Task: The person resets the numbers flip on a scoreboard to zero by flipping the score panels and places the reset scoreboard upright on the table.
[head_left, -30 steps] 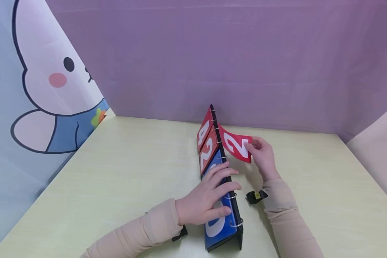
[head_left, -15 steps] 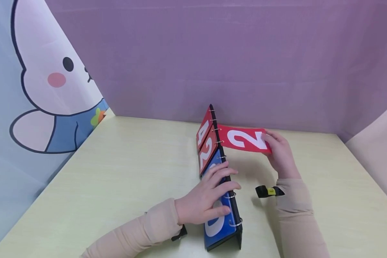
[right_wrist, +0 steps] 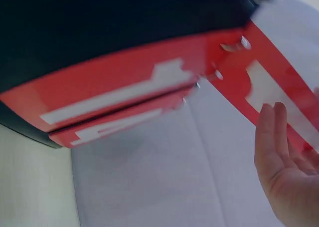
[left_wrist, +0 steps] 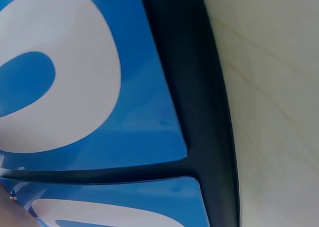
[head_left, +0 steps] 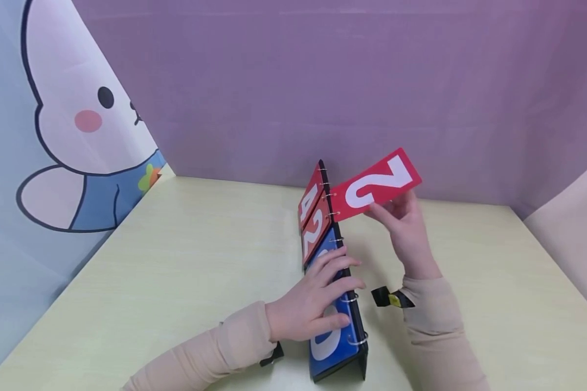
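A tabletop flip scoreboard with ringed number cards stands like a tent on the table. My left hand rests across its blue cards, fingers spread over the top edge. On the right side, a red card with a white 2 sticks out from the rings, its free end tilted up. My right hand is under this card, fingers against its underside and thumb tip at its lower edge. In the right wrist view, straight fingers touch the card. The left wrist view shows blue cards on the black board.
Red cards showing 4 and 2 hang on the left face, at the far end. A purple cloth closes off the table's back. A rabbit-print cloth hangs at the left. Pale tabletop surrounds the scoreboard.
The right hand first draws the red 2 card outward by its end, then shifts beneath it. The card's free end has swung up. The left hand stays put.
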Motion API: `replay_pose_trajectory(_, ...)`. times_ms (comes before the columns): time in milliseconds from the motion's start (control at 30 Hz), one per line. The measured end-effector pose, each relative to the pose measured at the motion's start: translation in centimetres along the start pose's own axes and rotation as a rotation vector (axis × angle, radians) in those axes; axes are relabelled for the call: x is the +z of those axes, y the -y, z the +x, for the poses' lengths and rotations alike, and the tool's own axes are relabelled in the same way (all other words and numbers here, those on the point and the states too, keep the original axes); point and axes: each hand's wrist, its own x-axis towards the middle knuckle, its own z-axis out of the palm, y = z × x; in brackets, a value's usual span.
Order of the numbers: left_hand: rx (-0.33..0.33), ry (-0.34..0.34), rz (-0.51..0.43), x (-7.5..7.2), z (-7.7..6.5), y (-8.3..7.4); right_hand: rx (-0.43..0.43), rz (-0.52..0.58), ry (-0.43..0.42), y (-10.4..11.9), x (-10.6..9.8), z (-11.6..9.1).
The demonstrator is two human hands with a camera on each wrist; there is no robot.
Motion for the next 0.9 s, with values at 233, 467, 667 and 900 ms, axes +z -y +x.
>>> replay_pose_trajectory(233,0.004,-0.006,-0.006,0.0,-0.1,-0.1,-0.025,-0.253,0.139,-0.5,2.0,0.3)
replay_pose_trajectory(467,0.041,-0.009,0.044,0.0,0.0,0.1,-0.122,-0.431,0.181,-0.5,3.0,0.6)
replay_pose_trajectory(667,0.069,-0.034,0.091,0.1,0.1,0.2,-0.243,-0.552,0.205,-0.6,3.8,0.7)
replay_pose_trajectory(900,0.03,-0.009,0.038,0.1,0.1,0.1,-0.265,-0.603,0.236,-0.5,4.0,0.5)
